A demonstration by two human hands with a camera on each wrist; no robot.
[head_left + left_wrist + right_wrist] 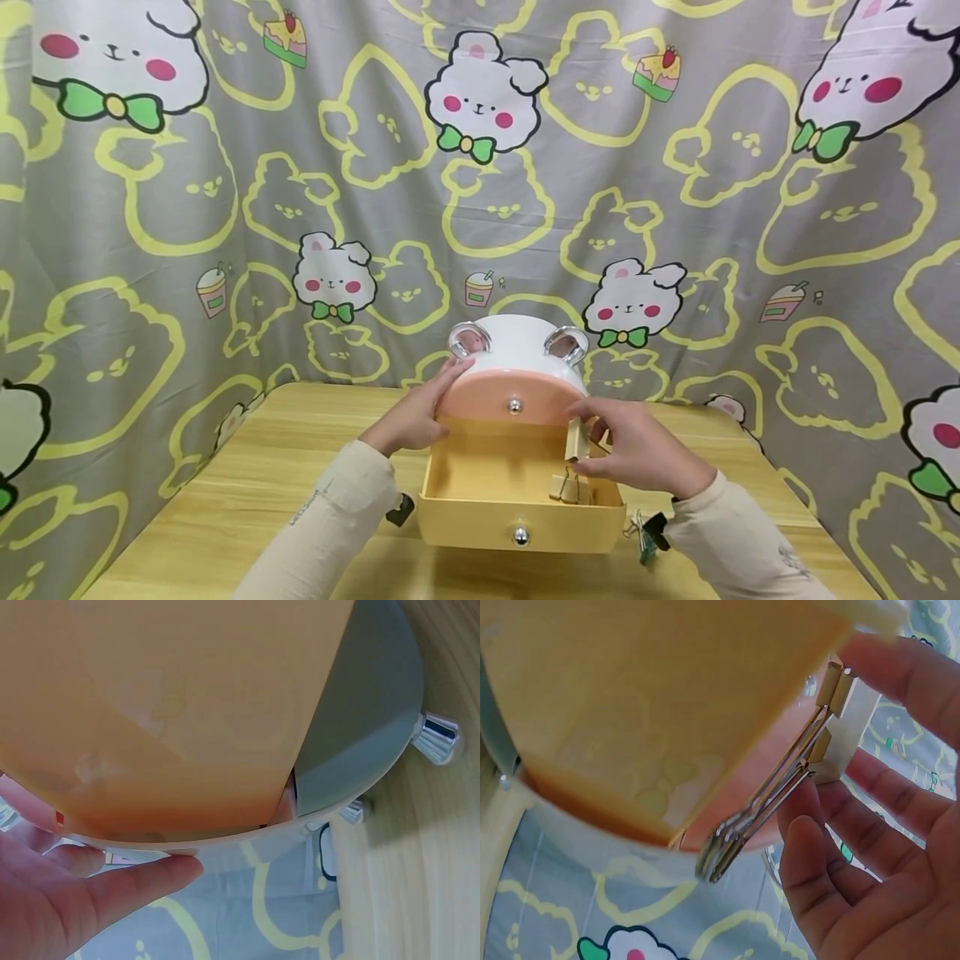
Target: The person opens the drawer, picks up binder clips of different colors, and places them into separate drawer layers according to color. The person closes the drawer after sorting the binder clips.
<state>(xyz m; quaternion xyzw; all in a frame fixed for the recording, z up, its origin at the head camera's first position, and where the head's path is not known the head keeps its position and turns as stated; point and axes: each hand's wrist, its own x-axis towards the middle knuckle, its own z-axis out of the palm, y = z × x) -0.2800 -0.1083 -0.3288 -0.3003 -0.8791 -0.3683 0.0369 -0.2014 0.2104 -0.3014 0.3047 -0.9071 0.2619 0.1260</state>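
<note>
A small storage box with a white rounded top and clear ear shapes stands on the table. Its lower yellow drawer is pulled out, while the pink upper drawer is closed. My right hand pinches a cream binder clip above the drawer's right side. In the right wrist view, the clip's metal handles point away from the fingers. Another cream binder clip lies inside the drawer at right. With straight fingers, my left hand rests against the box's left side; its thumb touches the rim.
Dark binder clips lie on the wooden table right of the drawer. A black clip sits at its left, partly behind the sleeve. A patterned curtain hangs behind and on both sides.
</note>
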